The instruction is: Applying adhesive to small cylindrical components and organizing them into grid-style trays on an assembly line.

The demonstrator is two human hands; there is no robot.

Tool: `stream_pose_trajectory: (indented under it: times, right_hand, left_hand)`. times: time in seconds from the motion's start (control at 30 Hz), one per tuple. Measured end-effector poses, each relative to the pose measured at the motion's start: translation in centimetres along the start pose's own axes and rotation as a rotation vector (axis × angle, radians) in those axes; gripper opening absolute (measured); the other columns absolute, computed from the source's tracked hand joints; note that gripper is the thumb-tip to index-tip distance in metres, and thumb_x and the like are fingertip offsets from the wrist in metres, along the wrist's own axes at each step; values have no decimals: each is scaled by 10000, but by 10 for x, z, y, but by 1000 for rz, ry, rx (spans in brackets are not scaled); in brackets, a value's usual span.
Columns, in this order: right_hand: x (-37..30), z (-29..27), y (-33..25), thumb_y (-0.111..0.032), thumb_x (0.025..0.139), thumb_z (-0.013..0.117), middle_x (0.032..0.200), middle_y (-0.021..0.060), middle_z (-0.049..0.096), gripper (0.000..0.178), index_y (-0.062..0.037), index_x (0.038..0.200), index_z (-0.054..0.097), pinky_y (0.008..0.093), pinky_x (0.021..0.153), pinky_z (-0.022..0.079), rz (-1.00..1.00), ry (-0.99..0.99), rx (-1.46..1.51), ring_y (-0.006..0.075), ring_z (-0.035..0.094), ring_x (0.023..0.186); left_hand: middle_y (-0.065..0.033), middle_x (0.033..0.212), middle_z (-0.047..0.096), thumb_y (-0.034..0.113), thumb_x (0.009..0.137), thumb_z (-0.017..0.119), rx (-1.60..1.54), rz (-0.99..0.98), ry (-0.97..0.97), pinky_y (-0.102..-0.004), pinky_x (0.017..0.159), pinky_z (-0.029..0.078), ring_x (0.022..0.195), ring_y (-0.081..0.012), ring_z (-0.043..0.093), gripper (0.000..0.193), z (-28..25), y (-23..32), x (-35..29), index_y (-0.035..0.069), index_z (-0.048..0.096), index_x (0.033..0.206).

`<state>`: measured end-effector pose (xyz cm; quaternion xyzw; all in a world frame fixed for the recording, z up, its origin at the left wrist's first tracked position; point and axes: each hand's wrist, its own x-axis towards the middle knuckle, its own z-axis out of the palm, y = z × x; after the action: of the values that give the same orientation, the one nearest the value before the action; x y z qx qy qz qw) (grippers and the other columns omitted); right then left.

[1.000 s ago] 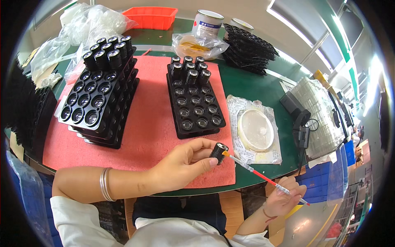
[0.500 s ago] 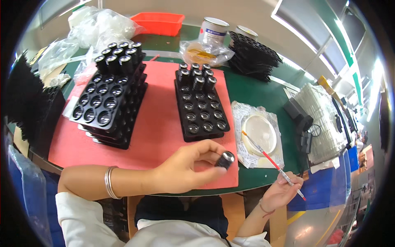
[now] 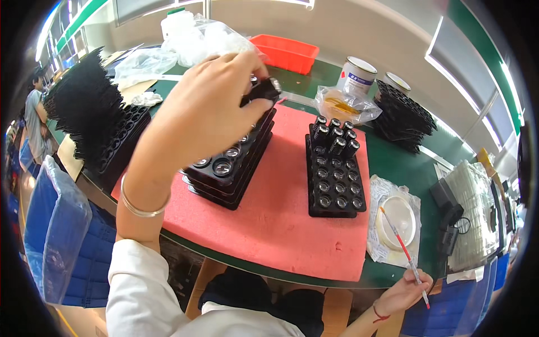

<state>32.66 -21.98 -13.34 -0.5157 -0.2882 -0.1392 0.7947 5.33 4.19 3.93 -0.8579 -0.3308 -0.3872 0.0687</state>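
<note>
My left hand (image 3: 205, 106) reaches over the far part of the left stack of black trays (image 3: 233, 194), hiding much of it. Its thumb and fingers close round a short black cylinder (image 3: 274, 86) with a shiny metal end. Clear, glossy round tops show in the stack's near holes. My right hand (image 3: 407, 291), low at the right, pinches a thin paintbrush (image 3: 405, 250) with a red and pale handle; the orange tip rests over a round white dish (image 3: 405, 216). Between the hands stands another black tray (image 3: 313, 194), where several black cylinders rise from its far rows.
A pink foam mat (image 3: 292, 230) covers much of the green table. Behind are a red bin (image 3: 286, 54), a metal can (image 3: 357, 76), plastic bags (image 3: 210, 42) and stacked black trays (image 3: 401, 115). More black trays (image 3: 87, 101) stand left; clear trays (image 3: 474, 213) lie right.
My left hand has moved from the mat's near right side up and left over the tray stack, carrying the cylinder. The view has swung left. My right hand still holds the paintbrush.
</note>
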Motion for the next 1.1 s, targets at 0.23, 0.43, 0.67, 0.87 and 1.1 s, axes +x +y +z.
stream_pose_trajectory:
  times: [0.23,0.43,0.67,0.87,1.1]
  right_hand:
    - [1,-12,5,-306,958,365,752,23,344,296,-38,845,421,269,658,292,-29,-108,48,127,317,694]
    - [0,-7,2,-301,960,360,754,23,345,292,-37,849,421,272,671,293,-9,-60,60,130,318,698]
    - [0,-5,0,-300,958,373,755,22,346,284,-40,854,423,264,666,292,11,-52,94,128,315,694]
    - [1,-13,5,-301,955,380,757,19,344,279,-43,860,423,261,658,289,-6,-102,78,124,313,696]
    - [-1,-11,6,-293,950,386,754,20,340,263,-51,854,422,261,654,290,-9,-68,50,124,324,706]
  left_hand:
    - [-147,640,613,164,634,636,-101,-95,-484,-322,600,472,619,-289,600,224,-10,-28,8,-40,611,723]
    - [-126,676,643,168,620,673,-42,-127,-532,-298,581,478,603,-235,622,257,-7,-33,10,-32,606,767]
    - [-136,676,641,192,616,676,23,-134,-532,-298,585,479,597,-248,618,299,2,-35,13,-42,616,790]
    - [-129,674,640,205,619,688,88,-121,-511,-298,587,478,602,-247,616,312,3,-35,12,-47,615,789]
    - [-157,679,615,283,649,683,188,-105,-176,-357,595,476,615,-298,601,313,-18,4,-5,1,630,774]
